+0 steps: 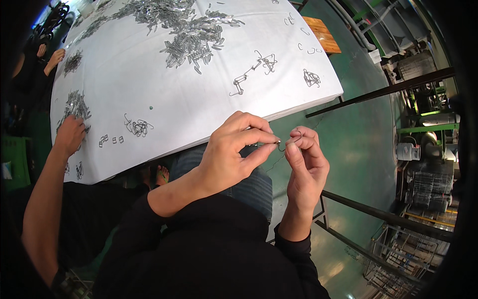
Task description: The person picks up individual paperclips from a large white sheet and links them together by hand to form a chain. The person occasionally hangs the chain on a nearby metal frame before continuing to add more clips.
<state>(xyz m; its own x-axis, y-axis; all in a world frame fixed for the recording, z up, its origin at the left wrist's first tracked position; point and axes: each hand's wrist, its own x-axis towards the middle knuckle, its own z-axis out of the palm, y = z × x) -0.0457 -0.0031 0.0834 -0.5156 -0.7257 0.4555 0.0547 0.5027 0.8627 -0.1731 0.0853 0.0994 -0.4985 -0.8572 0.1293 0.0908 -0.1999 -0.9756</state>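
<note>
Just off the near edge of the white-covered table (194,107), my two hands meet in front of me. My left hand (231,149) is closed, with thumb and fingertips pinching a small metal wire link, mostly covered by the fingers. The thumb and fingers of my right hand (306,167) grip a thin curved wire hook (300,133). Its bent end reaches toward the link at my left fingertips; whether the two are joined I cannot tell. On the table beyond lies a short chain of links and hooks (241,79), with a small heap of hooks (312,77) to its right.
A large pile of metal links (194,42) covers the far middle. Loose hooks (310,50) lie near the right edge. At left, a co-worker's hand (71,134) touches another link pile; a tangle of hooks (139,126) lies nearby. A wooden stool (321,35) and dark rails (383,90) stand right.
</note>
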